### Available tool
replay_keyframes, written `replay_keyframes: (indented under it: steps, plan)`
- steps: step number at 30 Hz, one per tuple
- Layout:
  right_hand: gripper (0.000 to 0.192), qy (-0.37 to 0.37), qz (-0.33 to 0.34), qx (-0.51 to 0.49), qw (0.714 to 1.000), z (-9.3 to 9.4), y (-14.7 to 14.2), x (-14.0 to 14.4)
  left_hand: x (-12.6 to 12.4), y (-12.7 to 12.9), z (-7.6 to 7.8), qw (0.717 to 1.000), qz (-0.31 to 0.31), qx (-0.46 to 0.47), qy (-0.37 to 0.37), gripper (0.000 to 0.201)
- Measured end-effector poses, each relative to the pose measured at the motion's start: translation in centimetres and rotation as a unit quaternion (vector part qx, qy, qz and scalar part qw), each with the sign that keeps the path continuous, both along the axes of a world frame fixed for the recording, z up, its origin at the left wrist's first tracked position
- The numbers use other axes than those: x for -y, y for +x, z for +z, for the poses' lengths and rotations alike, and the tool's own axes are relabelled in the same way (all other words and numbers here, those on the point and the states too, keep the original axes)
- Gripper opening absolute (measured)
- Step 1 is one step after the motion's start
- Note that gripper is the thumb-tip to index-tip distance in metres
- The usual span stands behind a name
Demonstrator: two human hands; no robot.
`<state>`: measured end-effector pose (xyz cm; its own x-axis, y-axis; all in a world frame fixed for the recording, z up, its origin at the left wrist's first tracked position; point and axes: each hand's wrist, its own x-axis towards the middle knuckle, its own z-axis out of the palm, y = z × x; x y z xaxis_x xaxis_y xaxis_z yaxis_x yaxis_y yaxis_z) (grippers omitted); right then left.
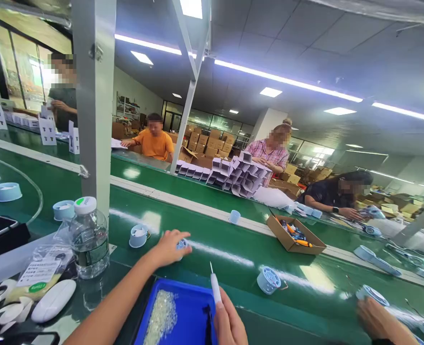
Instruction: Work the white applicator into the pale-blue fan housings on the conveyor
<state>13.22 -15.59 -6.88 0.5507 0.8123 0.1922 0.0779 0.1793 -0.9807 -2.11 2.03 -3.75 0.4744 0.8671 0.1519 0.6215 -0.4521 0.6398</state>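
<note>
We reach across the green conveyor belt (233,249) for a small pale-blue fan housing (182,245).

Our left hand (169,247) rests on that housing, fingers curled over it and touching it. Our right hand (229,321) hovers above the blue tray (190,306), fingers pinching a white screwdriver (215,282) with its tip upright. A water bottle (88,237) stands at the left.
</note>
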Motion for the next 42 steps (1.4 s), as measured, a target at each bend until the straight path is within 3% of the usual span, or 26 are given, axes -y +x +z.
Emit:
replay_keyframes:
  steps: [2, 4, 6, 9, 13, 18, 23, 27, 30, 32, 35, 42]
  plan:
    - [0.039, -0.022, 0.013, 0.011, 1.0, -0.3, -0.5, -0.1, -0.9, -1.4, 0.5, 0.995, 0.084, -0.019, 0.059, 0.038]
    - [0.03, -0.027, 0.051, 0.019, 0.998, 0.2, -0.6, -0.3, -1.9, -3.4, 0.5, 0.968, 0.218, -0.078, 0.098, 0.038]
    - [0.027, -0.026, 0.099, 0.007, 0.995, 0.8, -0.6, -0.6, -2.8, -5.4, 0.2, 0.952, 0.266, -0.15, 0.021, 0.043]
    - [0.026, -0.011, 0.136, -0.005, 0.991, 1.1, -1.0, -1.1, -3.5, -7.1, -0.1, 0.965, 0.21, -0.149, -0.047, 0.05]
    - [0.025, -0.015, 0.158, 0.037, 0.987, 0.5, -1.4, -1.5, -3.2, -6.2, 1.6, 0.982, 0.186, 0.001, -0.027, 0.048]
    - [0.026, -0.038, 0.175, 0.068, 0.981, -0.2, -1.2, -1.6, -1.7, -4.2, 4.1, 0.975, 0.163, 0.138, -0.057, 0.045]
    - [0.025, -0.043, 0.169, 0.092, 0.98, -0.4, -1.3, -1.7, -1.4, -3.7, 4.1, 0.965, 0.163, 0.197, -0.064, 0.044]
    - [0.022, -0.041, 0.164, 0.173, 0.97, 0.3, -0.8, -1.3, -1.3, -3.4, 4.0, 0.94, 0.182, 0.271, -0.095, 0.052]
    - [0.024, -0.024, 0.08, 0.239, 0.967, 0.7, 0.1, -1.1, -1.1, -3.0, 4.5, 0.899, 0.157, 0.373, -0.165, 0.059]
    - [0.025, -0.015, 0.035, 0.257, 0.966, 0.8, 0.7, -1.1, -0.8, -2.8, 4.9, 0.87, 0.141, 0.429, -0.197, 0.056]
    - [0.025, -0.013, 0.032, 0.258, 0.966, 0.7, 1.2, -1.2, -0.5, -2.4, 5.3, 0.842, 0.117, 0.474, -0.23, 0.047]
    - [0.026, -0.013, 0.037, 0.254, 0.966, 0.6, 1.0, -1.3, -0.1, -1.7, 5.1, 0.824, 0.091, 0.488, -0.274, 0.043]
